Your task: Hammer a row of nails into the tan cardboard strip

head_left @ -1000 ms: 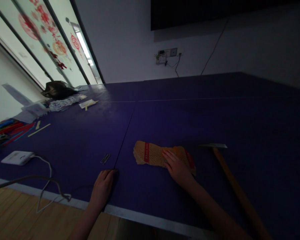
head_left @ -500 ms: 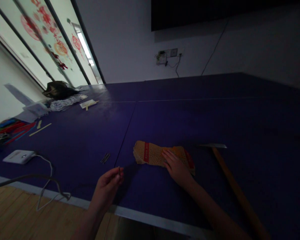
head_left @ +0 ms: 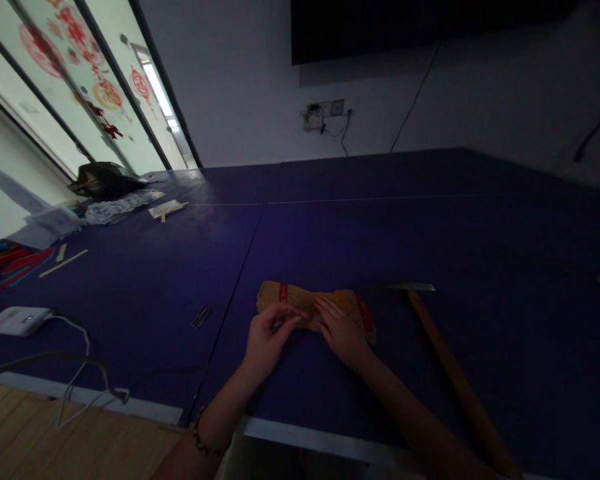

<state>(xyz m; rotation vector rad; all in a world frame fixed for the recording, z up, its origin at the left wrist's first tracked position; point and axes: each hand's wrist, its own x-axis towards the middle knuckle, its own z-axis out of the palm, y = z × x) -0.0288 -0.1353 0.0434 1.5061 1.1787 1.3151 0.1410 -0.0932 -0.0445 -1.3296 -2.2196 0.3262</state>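
A patterned tan bundle with red bands (head_left: 296,293) lies on the dark blue table (head_left: 330,233). My left hand (head_left: 270,333) is over the bundle's near left side, thumb and fingertips pinched together; what they hold is too small to make out. Flat on the middle of the bundle rests my right hand (head_left: 343,330), its fingers spread. To the right lies a hammer (head_left: 450,360) with a wooden handle and a thin metal head. Several small metal pieces (head_left: 201,317) sit to the left of the hands.
A white device (head_left: 17,321) with a cable lies at the left near edge. Red and blue strips (head_left: 17,267), papers (head_left: 55,223), a small white packet (head_left: 166,209) and a dark bag (head_left: 103,180) are farther back on the left.
My left hand has moved right and forward from the bare table onto the bundle. My right hand has stayed on the bundle. The view has shifted slightly to the right.
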